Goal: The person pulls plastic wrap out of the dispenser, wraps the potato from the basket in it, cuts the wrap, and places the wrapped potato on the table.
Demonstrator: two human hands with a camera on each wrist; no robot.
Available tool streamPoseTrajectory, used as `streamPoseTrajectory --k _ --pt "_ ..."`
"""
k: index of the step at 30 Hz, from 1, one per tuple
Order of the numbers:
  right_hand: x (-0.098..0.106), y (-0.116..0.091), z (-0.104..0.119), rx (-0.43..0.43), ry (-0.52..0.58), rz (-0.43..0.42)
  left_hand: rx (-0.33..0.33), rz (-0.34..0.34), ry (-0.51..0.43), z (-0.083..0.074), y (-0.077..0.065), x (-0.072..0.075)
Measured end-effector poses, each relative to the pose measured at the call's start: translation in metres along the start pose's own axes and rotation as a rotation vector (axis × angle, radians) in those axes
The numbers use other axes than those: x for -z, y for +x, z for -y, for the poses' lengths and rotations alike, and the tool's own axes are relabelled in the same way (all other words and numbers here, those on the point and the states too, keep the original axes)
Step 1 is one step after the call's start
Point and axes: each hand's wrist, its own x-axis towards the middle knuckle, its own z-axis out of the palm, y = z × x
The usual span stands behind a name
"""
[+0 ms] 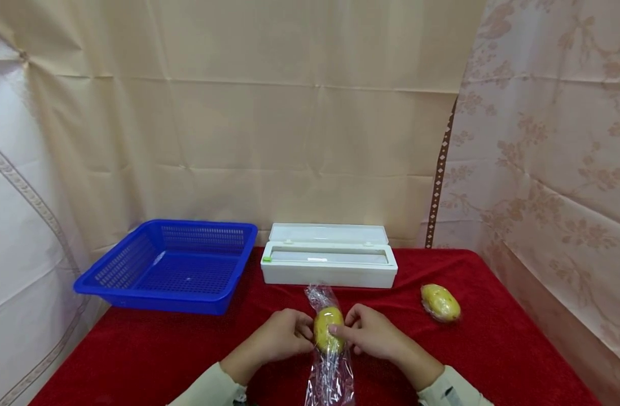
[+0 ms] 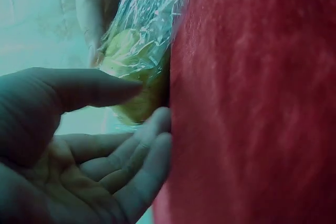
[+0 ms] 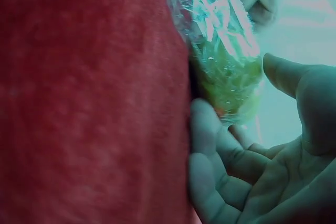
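Note:
A yellow potato [image 1: 322, 334] in clear plastic film lies on the red cloth between the two hands. The film [image 1: 331, 378] trails toward the person below it and bunches up above it. My left hand [image 1: 284, 336] is at the potato's left side, fingers loosely bent and tips right at its edge; in the left wrist view the thumb [image 2: 100, 88] overlaps it. From the right, my right hand [image 1: 373, 334] holds the potato, thumb on its top and fingers bent along its side. Its fingers [image 3: 206, 129] show low beside the wrapped potato in the right wrist view.
A white film dispenser box [image 1: 330, 276] with its lid raised stands behind the hands. To the left is a blue plastic basket [image 1: 157, 301]. Another film-wrapped potato [image 1: 440, 303] lies at the right on the red cloth [image 1: 492, 349]. Curtains hang around the table.

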Motion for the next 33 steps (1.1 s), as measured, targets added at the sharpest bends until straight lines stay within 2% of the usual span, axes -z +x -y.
streamPoseTrajectory --k 3,6,9,11,13,15,19,22,28,33 --pt "0.005 -0.002 0.003 0.063 -0.048 0.006 -0.068 -0.004 0.182 -0.004 -0.003 0.003" --pt "0.013 -0.005 0.005 0.174 -0.122 0.015 -0.148 -0.023 0.381 -0.010 -0.007 0.003" --pt "0.018 -0.009 0.008 0.298 -0.244 0.053 -0.262 -0.060 0.584 -0.014 -0.008 0.000" --pt "0.019 -0.012 0.009 0.358 -0.321 0.099 -0.332 -0.076 0.685 -0.016 -0.009 -0.003" --pt "0.018 -0.013 0.011 0.407 -0.414 0.121 -0.377 -0.093 0.737 -0.017 -0.008 -0.005" --pt "0.015 -0.014 0.012 0.428 -0.484 0.126 -0.382 -0.098 0.753 -0.017 -0.007 -0.006" --pt "0.010 -0.014 0.013 0.469 -0.588 0.092 -0.327 -0.082 0.717 -0.015 -0.006 -0.005" --pt "0.009 -0.013 0.011 0.502 -0.633 0.076 -0.312 -0.084 0.701 -0.014 -0.005 -0.004" --pt "0.008 -0.011 0.008 0.520 -0.665 0.053 -0.329 -0.115 0.697 -0.011 -0.004 -0.004" --pt "0.009 -0.009 0.006 0.522 -0.643 0.018 -0.339 -0.136 0.661 -0.011 -0.004 -0.003"
